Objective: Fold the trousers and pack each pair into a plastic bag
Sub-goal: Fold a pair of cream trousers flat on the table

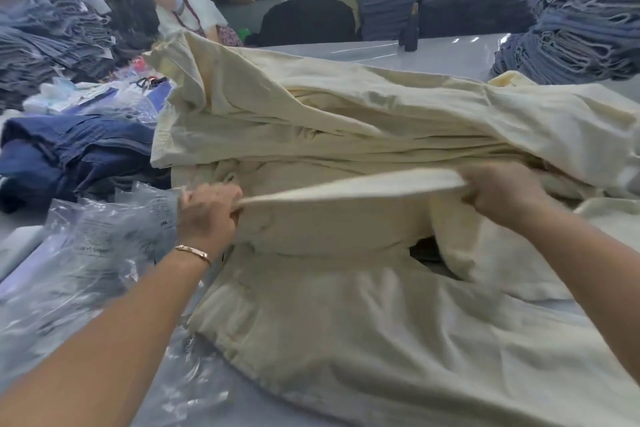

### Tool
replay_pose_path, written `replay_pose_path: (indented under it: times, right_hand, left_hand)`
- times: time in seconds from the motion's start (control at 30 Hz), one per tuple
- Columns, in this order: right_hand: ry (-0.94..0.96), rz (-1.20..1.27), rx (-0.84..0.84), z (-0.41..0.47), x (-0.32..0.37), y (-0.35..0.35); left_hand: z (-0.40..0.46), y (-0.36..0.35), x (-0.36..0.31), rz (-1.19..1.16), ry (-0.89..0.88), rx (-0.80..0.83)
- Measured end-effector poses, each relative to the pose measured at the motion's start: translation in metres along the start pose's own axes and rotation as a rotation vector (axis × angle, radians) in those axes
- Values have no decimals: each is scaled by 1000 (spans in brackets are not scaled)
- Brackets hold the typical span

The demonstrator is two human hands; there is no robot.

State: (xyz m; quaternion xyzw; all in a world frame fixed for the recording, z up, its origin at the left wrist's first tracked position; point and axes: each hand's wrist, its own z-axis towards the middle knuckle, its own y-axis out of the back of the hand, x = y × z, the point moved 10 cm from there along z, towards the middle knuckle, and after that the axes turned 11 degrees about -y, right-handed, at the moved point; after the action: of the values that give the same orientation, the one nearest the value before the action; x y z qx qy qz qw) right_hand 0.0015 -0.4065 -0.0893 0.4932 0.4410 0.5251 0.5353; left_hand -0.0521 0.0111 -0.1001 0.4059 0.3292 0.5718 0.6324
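The cream cotton trousers (346,218) stretch left-to-right mid-frame; left hand (207,210) and right hand (498,192) both clench the raised edge.

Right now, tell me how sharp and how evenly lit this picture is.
Head view: soft, even light, with no hard shadows on the cream trousers; glare streaks on the grey table and shine on the plastic bags; motion blur smears the left hand, right hand and the fabric edge between them; wide-angle bending at the jeans stacks; bright, washed-out doorway behind.

Cream trousers (346,218) atop cream pile; crumpled plastic bags (104,246) leftward.
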Motion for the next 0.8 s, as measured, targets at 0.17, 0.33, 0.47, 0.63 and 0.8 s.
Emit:
replay_pose_path:
  times: [0.17,0.33,0.47,0.63,0.8]
  right_hand:
    - [89,66,-223,-74,-22,13]
    - [479,64,-375,-171,11,30]
    - [492,-280,388,-231,15,-107]
    - [491,-282,517,-257,16,-153]
    - [470,-263,503,-254,18,-161]
  left_hand:
    - [-66,-19,-21,-23,-148,145]
    - [-122,-22,-27,32,-243,166]
    - [-185,-95,-9,173,-16,768]
    - [-171,-75,-6,89,281,599]
    - [-174,-90,8,-135,480,634]
